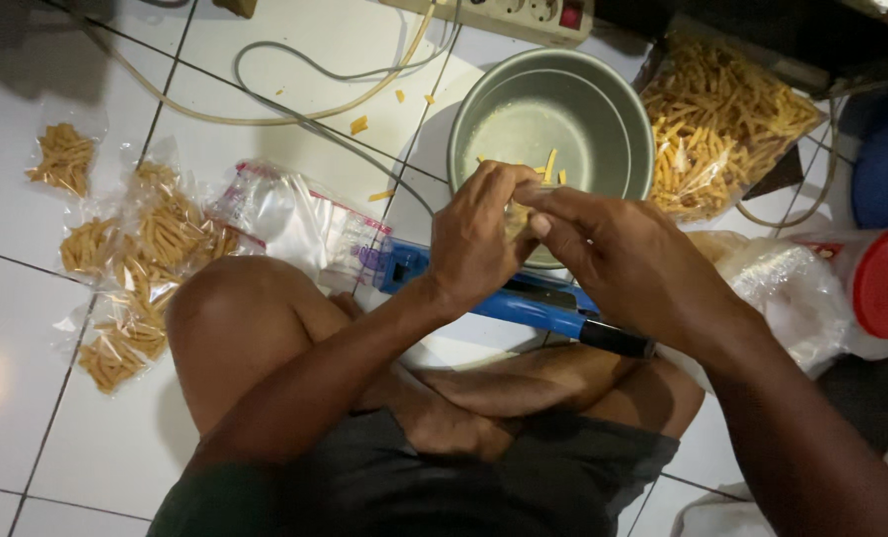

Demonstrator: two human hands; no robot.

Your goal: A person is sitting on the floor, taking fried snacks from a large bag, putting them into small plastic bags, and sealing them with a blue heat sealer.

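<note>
My left hand [479, 239] and my right hand [603, 254] meet in front of a round metal bowl [603, 99]. Between their fingertips they pinch a small clear plastic bag [516, 217] that is mostly hidden by the fingers. A few yellow snack sticks [551, 164] lie at the bottom of the bowl. Under my hands sits a blue heat sealer [533, 303] with a black handle. I sit cross-legged on the white tiled floor.
Several small filled snack bags [136, 268] lie at the left. A stack of empty clear bags [300, 224] sits near my knee. A large open bag of sticks [717, 124] is at the right, with a red-lidded container [882, 288], a power strip [524, 12] and cables [295, 109].
</note>
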